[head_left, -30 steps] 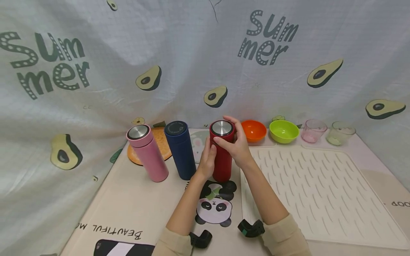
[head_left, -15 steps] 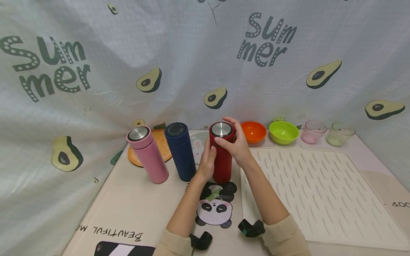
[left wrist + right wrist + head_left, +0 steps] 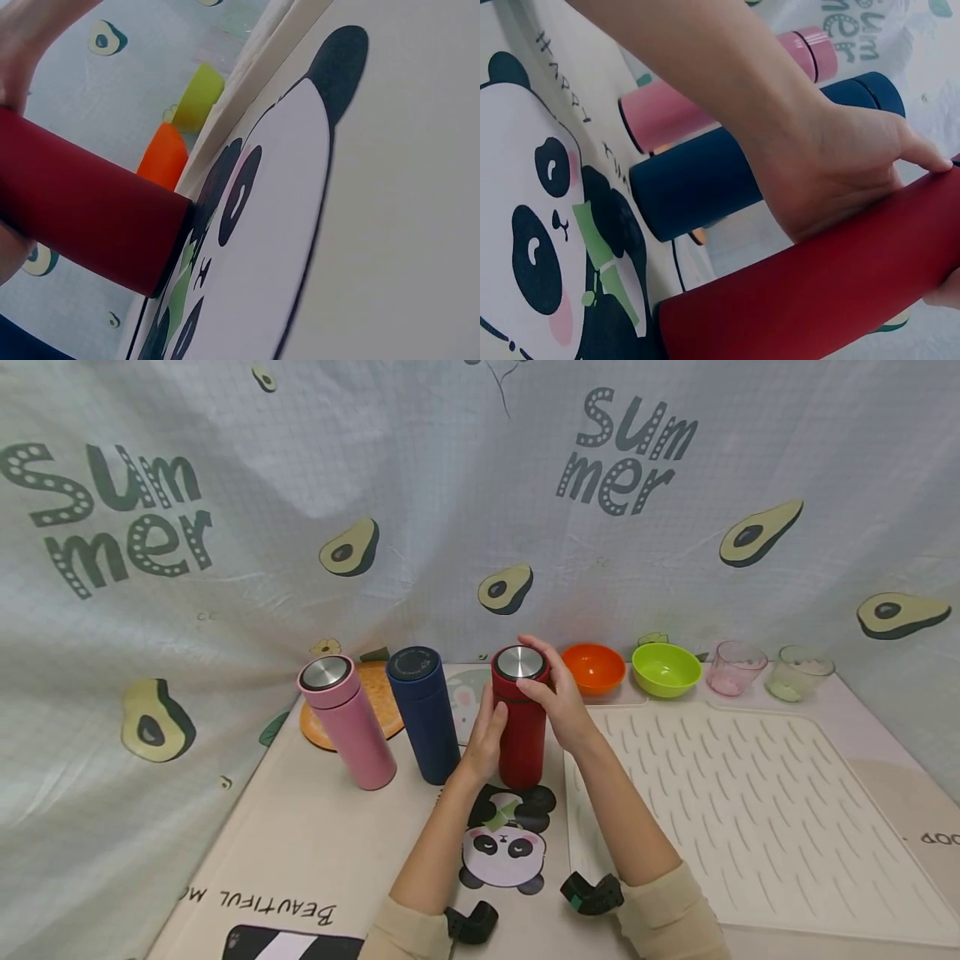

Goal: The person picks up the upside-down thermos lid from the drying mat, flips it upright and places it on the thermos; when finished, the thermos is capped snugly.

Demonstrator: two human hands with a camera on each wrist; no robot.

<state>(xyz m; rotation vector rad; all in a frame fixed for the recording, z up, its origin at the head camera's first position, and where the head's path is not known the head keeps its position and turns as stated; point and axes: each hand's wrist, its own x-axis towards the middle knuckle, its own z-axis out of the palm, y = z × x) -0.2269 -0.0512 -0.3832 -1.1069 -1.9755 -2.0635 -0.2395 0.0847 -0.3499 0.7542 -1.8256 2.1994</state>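
A red thermos (image 3: 522, 752) with a steel-topped lid (image 3: 520, 662) stands upright on the table, between both hands. My left hand (image 3: 483, 739) grips its body from the left, thumb toward me. My right hand (image 3: 566, 706) holds the lid from the right, thumb in front and fingers behind. In the right wrist view the left hand (image 3: 840, 157) lies along the red body, its far fingers hidden. The left wrist view shows the thermos base (image 3: 169, 247) right at the panda print. A navy thermos (image 3: 423, 718) stands left of the left hand.
Farther left is a pink thermos (image 3: 352, 727), before an orange round mat (image 3: 382, 689). Along the back right stand an orange bowl (image 3: 596, 670), a green bowl (image 3: 666, 670), a pink glass (image 3: 735, 668) and a greenish glass (image 3: 798, 673). A ridged cream mat (image 3: 735, 827) covers the right side.
My right thumb has shifted rightward along the front of the lid, and the fingers behind have moved slightly left. The left hand and the thermos stay in place.
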